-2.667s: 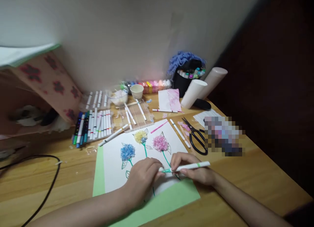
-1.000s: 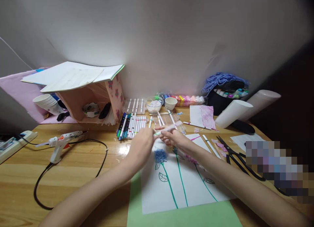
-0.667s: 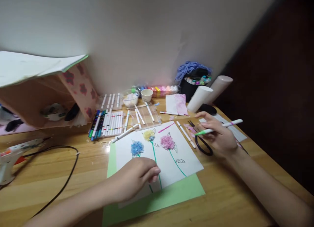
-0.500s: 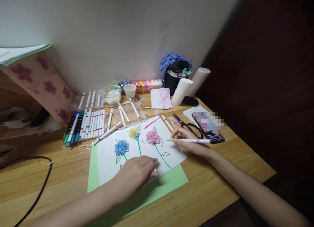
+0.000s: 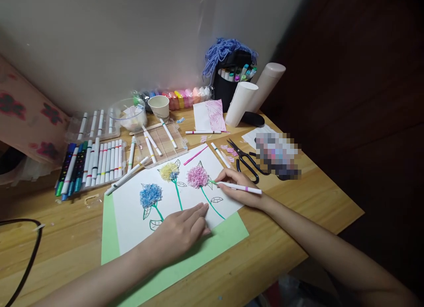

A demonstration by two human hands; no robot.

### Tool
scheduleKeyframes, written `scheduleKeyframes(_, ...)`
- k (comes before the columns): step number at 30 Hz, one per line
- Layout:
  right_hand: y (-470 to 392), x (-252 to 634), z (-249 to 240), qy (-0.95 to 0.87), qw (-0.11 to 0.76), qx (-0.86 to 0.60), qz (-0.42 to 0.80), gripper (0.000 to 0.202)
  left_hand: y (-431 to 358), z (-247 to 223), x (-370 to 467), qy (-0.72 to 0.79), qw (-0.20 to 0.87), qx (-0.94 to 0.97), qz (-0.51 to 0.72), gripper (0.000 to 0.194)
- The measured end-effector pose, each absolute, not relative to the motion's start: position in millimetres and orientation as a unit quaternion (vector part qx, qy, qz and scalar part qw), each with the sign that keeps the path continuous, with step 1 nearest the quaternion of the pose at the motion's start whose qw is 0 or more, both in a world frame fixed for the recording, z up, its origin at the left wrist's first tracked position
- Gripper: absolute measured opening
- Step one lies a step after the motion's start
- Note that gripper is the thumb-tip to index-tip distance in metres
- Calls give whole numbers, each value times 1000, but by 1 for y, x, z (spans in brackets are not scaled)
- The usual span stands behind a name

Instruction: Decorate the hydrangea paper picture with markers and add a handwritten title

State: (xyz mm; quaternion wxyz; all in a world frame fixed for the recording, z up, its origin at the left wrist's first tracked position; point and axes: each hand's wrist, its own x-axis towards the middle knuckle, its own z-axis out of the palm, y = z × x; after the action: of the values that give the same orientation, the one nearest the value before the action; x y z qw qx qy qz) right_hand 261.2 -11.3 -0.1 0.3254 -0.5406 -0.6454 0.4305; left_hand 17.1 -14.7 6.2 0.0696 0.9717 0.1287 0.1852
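Note:
My right hand [image 5: 239, 187] pinches a white marker [image 5: 241, 187] with a green tip and a purple band. The tip meets a leaf outline beside the pink flower [image 5: 198, 177] on the white paper [image 5: 127, 223]. My left hand [image 5: 183, 227] lies flat with its fingers stretched over the paper's lower middle. Also on the paper are a blue flower [image 5: 151, 195] and a yellow flower [image 5: 169, 171], with green stems and outlined leaves. Beneath the paper is a green sheet [image 5: 228, 238]. A pink pen cap-like stick [image 5: 195, 155] rests at the paper's upper edge.
Black scissors [image 5: 247, 161] and paper scraps lie right of the paper. Several markers [image 5: 106, 161] sit at left, near a clear plastic case [image 5: 165, 143]. Behind stand a paper cup [image 5: 159, 107], a clear bowl [image 5: 127, 117], a black pen holder [image 5: 225, 90] and a white cylinder [image 5: 241, 104].
My right hand has brought the marker left and down onto the leaf beside the pink flower. My left hand has settled flat on the paper. The camera view has shifted.

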Motion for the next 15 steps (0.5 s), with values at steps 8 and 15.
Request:
scheduleKeyframes(8,-10,263,2,-642,321,-539,440,7,-16,7,17,131,65,970,196,17)
scheduleKeyframes(15,-10,265,3,-646,316,-533,446,6,-16,6,18,135,65,970,190,18)
